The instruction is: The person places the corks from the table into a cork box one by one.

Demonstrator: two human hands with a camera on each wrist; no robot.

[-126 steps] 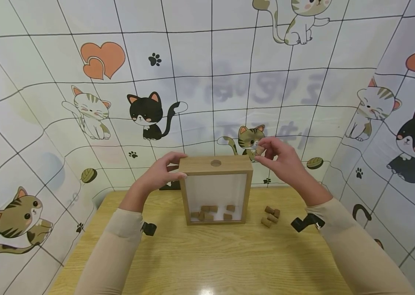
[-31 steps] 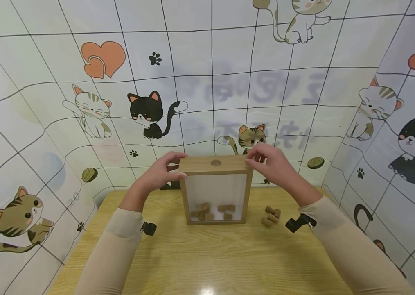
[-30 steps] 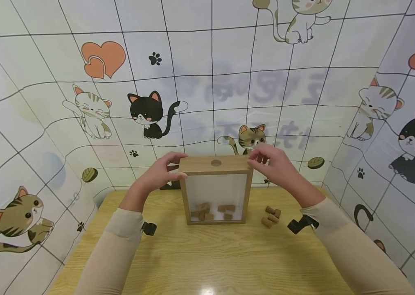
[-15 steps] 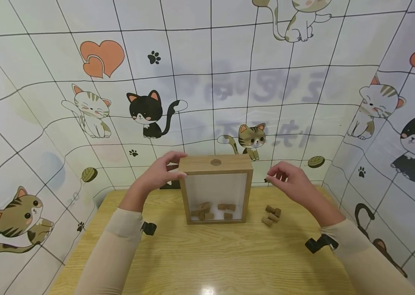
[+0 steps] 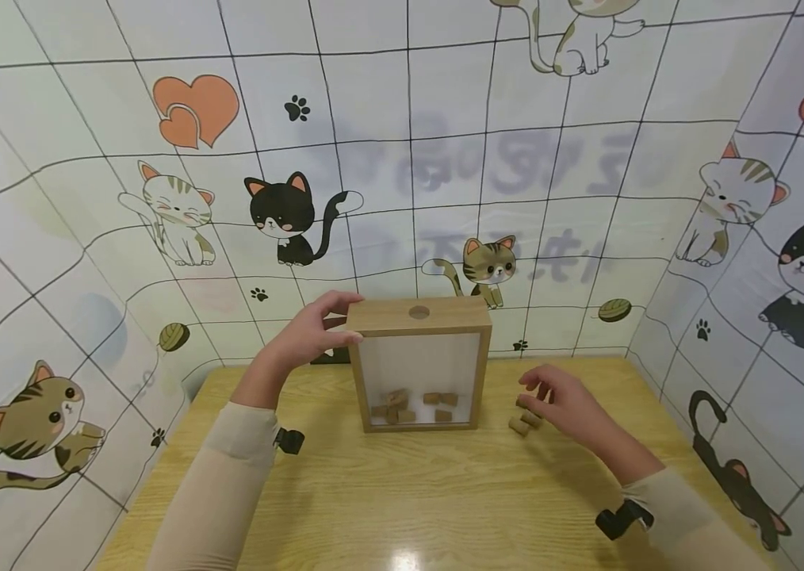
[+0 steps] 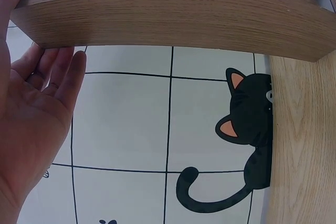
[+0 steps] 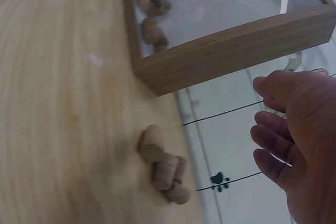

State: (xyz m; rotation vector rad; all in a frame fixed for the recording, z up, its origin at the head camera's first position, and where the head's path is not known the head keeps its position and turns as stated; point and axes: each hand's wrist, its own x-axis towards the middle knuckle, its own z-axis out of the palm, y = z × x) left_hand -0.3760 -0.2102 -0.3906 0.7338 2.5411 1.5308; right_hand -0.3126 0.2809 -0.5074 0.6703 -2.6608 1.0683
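Has brought the right hand (image 5: 562, 400) down since half a second ago, from the air beside the upright, clear-fronted, light-brown wooden box (image 5: 384, 319) to near the small brown cylindrical corks (image 5: 518, 426) lying loose on the yellow wood-grain table (image 5: 402, 484). Holds nothing there: keeps thumb and loosely bent fingers apart from each other and, in the right wrist view, apart from the loose corks; covers part of that pile in the head view. Grips the box's upper left corner with the left hand (image 5: 305, 333), thumb at the front, fingertips at the rear edge. Leaves the box standing in place on the table, left of the pile, with a round hole (image 5: 419, 312) in its top. To be seen behind the clear front: more brown corks (image 5: 449, 399), in two groups along the bottom.
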